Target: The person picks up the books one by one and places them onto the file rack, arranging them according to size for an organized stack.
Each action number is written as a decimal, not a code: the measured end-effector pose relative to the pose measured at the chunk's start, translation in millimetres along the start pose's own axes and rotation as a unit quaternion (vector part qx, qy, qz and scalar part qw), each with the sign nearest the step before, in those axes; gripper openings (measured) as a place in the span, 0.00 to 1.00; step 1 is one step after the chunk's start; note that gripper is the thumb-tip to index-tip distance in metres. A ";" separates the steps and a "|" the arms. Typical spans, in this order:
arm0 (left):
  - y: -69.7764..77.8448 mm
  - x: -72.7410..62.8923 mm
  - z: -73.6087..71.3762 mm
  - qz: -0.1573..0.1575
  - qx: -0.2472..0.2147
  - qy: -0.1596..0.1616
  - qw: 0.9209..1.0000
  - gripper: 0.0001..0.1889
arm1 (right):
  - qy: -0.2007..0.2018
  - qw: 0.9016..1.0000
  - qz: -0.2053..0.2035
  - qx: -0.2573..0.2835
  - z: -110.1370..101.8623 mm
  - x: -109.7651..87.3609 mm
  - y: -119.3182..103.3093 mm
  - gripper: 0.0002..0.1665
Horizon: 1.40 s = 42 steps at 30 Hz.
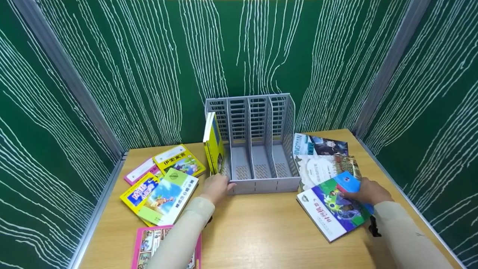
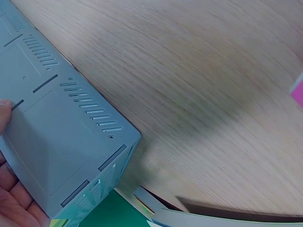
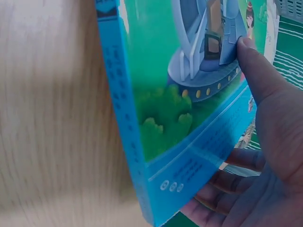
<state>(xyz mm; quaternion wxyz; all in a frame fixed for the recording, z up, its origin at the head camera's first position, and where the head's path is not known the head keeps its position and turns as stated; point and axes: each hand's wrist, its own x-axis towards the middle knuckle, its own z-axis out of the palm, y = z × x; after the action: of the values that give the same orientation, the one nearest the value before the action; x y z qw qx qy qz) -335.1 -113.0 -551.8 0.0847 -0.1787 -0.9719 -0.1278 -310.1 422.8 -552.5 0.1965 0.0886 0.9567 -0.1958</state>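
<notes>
My left hand point(image 1: 216, 188) grips the front left corner of a grey file organizer point(image 1: 270, 184), its thumb on the front wall in the left wrist view. Several upright slots divide the organizer point(image 2: 71, 132). In the leftmost one stand yellow books point(image 1: 211, 145). At the right, my right hand point(image 1: 375, 192) holds a paperback book point(image 1: 328, 213) with a blue, green and white cover. The right wrist view shows the thumb on this book's cover point(image 3: 184, 123) and the other fingers under its far edge; its blue spine faces the table side.
Left of the organizer lie overlapping books, among them a white-and-green one point(image 1: 168, 198) and a yellow one point(image 1: 179, 160). A pink-edged book point(image 1: 149, 239) lies near the front, partly under the left sleeve. Two more books point(image 1: 325, 170) lie at the right. Green walls enclose the wooden table point(image 1: 261, 231).
</notes>
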 end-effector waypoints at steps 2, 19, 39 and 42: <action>0.5 -0.4 -0.1 0.000 -0.001 0.000 1.000 0.21 | 0.003 1.000 -0.005 -0.012 -3.7 -1.7 -2.6 0.82; 1.4 0.9 -4.0 0.013 0.021 -0.001 1.000 0.20 | 0.000 0.999 -0.011 0.046 -30.6 -10.1 -13.0 0.79; -0.4 -0.7 2.4 0.018 0.024 0.019 0.999 0.21 | 0.012 0.987 -0.060 0.150 -59.1 -15.7 -18.2 0.60; -1.0 0.4 3.5 0.018 0.021 0.018 0.999 0.21 | 0.020 0.986 -0.063 0.153 -65.8 -19.7 -21.7 0.62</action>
<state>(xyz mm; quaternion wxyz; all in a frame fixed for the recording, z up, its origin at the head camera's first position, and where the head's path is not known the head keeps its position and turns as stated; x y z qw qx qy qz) -336.2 -112.8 -555.3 0.1084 -0.1920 -0.9692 -0.1095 -320.0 428.2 -481.4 0.1489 0.0612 0.9227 -0.3502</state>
